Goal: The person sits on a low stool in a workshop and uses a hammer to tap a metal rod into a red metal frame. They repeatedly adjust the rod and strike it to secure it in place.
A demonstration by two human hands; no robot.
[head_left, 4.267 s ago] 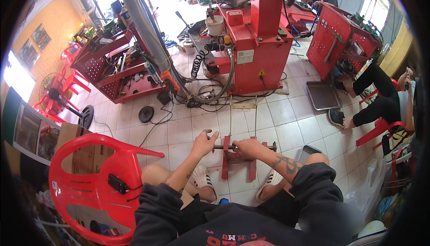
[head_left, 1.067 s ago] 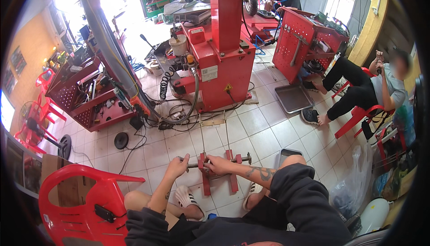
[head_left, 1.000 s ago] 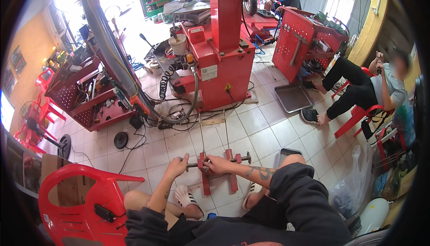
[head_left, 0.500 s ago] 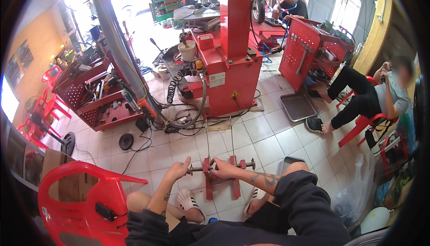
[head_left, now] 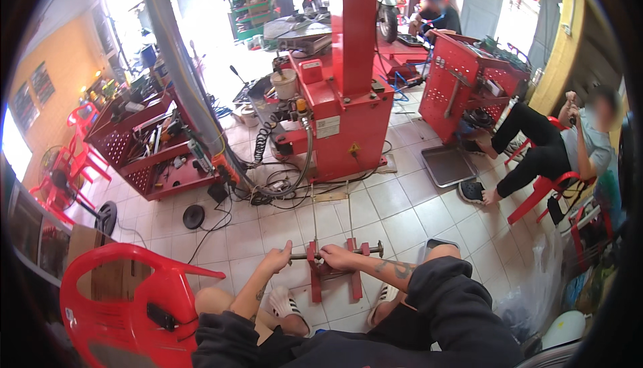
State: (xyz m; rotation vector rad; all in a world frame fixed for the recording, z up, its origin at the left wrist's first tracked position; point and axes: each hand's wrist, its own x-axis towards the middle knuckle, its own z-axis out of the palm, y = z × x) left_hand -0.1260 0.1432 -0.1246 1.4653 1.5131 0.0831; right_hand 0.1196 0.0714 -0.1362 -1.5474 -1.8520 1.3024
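Observation:
Low on the tiled floor in front of me stands a red metal stand [head_left: 356,286] with two uprights. A metal shaft [head_left: 299,257] lies level across it, its right end with a round flange sticking out past the right upright. My left hand [head_left: 274,259] is closed at the shaft's left end, covering its tip, with one finger pointing up. Between the uprights my right hand [head_left: 337,258] is closed round the shaft, thumb toward the left upright. Its fingers partly hide the shaft's middle. Two thin rods rise from the stand.
A red plastic chair [head_left: 110,304] holding a black object stands at my left. Ahead is a red machine [head_left: 351,133] with cables and a hose. Red tool carts [head_left: 144,147] flank it. A grey tray [head_left: 447,166] lies near a seated person [head_left: 536,147] at right.
My left hand has moved slightly right and now covers the shaft's left tip, which showed before. My right hand stays on the shaft. The view has shifted a little.

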